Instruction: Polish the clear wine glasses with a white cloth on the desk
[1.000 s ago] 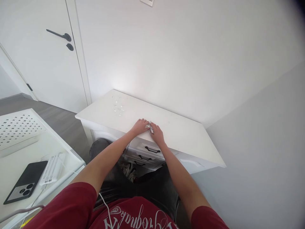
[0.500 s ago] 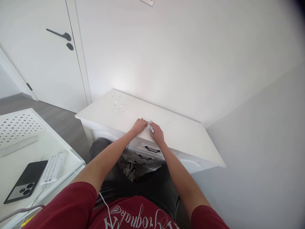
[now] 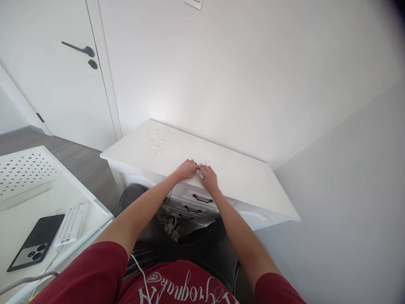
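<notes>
Both hands meet over the front part of a white cabinet top (image 3: 247, 179). My right hand (image 3: 209, 178) is closed round a small crumpled white piece (image 3: 201, 174), which looks like tissue or thin film. My left hand (image 3: 187, 169) reaches it from the left, its fingertips pinched at the edge of the same piece. Most of the piece is hidden by fingers. Several small clear, shiny spots (image 3: 158, 146) lie on the left part of the top; whether they are drops or clear pieces I cannot tell. A fainter clear spot (image 3: 207, 160) lies just beyond my right hand.
Drawers with black handles (image 3: 202, 198) face me below the top. At left, a white table (image 3: 19, 223) bears a black phone (image 3: 36, 240), a white power strip (image 3: 70, 223) and a perforated white basket (image 3: 27, 173). A door (image 3: 57, 84) and wall stand behind.
My fingers have drawn closer together around the white piece, so less of it shows. A faint clear spot now appears beyond my right hand. The view has shifted slightly.
</notes>
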`<state>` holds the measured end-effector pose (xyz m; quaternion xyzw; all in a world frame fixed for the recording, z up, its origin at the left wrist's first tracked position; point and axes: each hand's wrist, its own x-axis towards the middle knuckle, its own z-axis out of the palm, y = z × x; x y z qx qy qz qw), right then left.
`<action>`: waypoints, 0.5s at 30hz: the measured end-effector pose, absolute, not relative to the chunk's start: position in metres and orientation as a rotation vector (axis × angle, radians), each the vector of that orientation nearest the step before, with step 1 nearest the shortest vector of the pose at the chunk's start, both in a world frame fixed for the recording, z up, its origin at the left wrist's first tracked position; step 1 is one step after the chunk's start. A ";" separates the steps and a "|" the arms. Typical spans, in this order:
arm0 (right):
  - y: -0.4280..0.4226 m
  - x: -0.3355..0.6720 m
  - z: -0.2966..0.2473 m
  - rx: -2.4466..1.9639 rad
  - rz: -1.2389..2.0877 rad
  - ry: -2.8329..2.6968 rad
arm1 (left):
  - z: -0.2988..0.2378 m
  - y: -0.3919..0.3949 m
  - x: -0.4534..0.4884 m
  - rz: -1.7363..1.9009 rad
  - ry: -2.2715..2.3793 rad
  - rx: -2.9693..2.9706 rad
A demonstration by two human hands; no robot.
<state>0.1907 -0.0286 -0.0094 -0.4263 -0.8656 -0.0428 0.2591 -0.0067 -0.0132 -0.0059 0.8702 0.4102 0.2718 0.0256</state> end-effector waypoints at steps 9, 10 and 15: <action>-0.029 0.194 -0.011 -1.052 -0.124 -2.451 | -0.004 -0.013 -0.004 0.927 1.424 2.502; -0.029 0.195 -0.011 -1.033 -0.129 -2.463 | -0.005 -0.012 -0.004 0.929 1.437 2.495; -0.029 0.196 -0.009 -0.957 -0.125 -2.456 | -0.004 -0.012 -0.006 0.922 1.431 2.500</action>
